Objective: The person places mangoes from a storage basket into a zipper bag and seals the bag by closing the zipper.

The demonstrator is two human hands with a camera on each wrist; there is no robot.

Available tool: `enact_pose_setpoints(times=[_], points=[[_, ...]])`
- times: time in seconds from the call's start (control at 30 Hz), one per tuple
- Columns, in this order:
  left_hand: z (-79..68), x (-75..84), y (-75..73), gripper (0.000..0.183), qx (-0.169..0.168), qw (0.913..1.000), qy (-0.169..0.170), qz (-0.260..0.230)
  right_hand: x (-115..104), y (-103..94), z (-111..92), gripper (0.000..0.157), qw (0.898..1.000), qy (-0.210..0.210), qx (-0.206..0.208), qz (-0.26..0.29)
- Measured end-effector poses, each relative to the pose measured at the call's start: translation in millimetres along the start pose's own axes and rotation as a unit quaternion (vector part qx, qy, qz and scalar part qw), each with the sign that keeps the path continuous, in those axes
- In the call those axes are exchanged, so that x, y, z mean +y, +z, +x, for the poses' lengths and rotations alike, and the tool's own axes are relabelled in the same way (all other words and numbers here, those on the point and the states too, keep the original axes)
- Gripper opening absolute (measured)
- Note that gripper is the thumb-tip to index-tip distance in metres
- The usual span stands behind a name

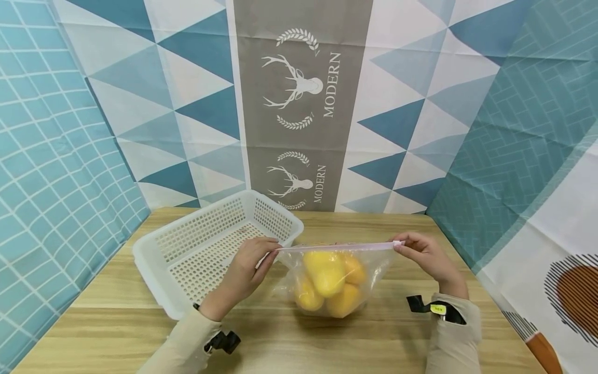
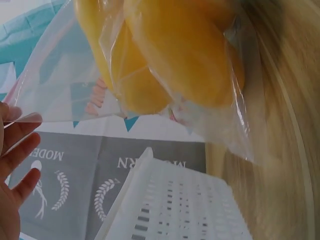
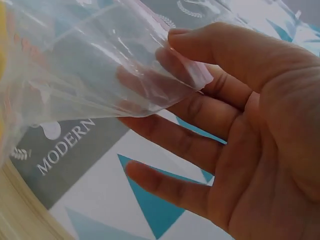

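Note:
A clear zip bag [image 1: 378, 259] with a pinkish seal strip along its top holds several smooth yellow to orange fruits [image 1: 325, 275]; their exact kind is hard to tell through the film. My left hand [image 1: 247, 267] pinches the bag's upper left corner between thumb and fingertips. At the other end, my right hand [image 1: 427, 254] pinches the upper right corner beside a small white slider [image 1: 398, 243]. The strip is stretched nearly straight between both hands. In the right wrist view, thumb and index finger grip the film [image 3: 100, 65] while the other fingers extend behind it.
A white perforated plastic basket [image 1: 156, 275] stands on the wooden table [image 1: 261, 343], left of the bag and partly behind my left hand. Patterned cloth [image 1: 299, 104] hangs behind the table, with blue tiled-pattern cloth [image 1: 56, 182] at the left.

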State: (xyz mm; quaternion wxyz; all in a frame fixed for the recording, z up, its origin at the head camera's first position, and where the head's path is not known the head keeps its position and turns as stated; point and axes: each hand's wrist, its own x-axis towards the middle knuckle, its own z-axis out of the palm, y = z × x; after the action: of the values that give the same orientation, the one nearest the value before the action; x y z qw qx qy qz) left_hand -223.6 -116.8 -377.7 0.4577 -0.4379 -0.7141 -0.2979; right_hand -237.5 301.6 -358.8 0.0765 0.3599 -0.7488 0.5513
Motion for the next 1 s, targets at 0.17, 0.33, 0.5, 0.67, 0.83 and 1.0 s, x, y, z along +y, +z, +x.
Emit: enact_pose_setpoints(times=[0.17,0.33,0.5,0.67,0.83,1.0], points=[[-2.3,2.9,3.6,0.030,0.003,0.9977,-0.055,-0.040,5.3,1.7,1.8,0.023,0.999,-0.021,0.007,0.030],[-3.1,5.8,8.2,0.014,0.020,0.9908,-0.107,-0.080,6.8,3.6,3.0,0.024,0.997,-0.038,-0.008,0.067],[0.1,9.8,11.5,0.027,0.037,0.9784,-0.143,-0.144,0.9,4.8,1.7,0.021,0.997,-0.011,-0.012,0.077],[2.8,14.2,9.6,0.025,0.039,0.9656,-0.176,-0.187,-10.0,5.1,-1.2,0.021,0.997,0.010,-0.021,0.075],[6.3,17.7,6.6,0.020,0.030,0.9549,-0.216,-0.202,-15.2,3.1,-4.3,0.030,0.994,-0.016,-0.048,0.100],[9.5,17.5,8.1,0.017,0.014,0.9362,-0.262,-0.234,-13.5,1.1,-4.6,0.030,0.989,-0.019,-0.078,0.124]])
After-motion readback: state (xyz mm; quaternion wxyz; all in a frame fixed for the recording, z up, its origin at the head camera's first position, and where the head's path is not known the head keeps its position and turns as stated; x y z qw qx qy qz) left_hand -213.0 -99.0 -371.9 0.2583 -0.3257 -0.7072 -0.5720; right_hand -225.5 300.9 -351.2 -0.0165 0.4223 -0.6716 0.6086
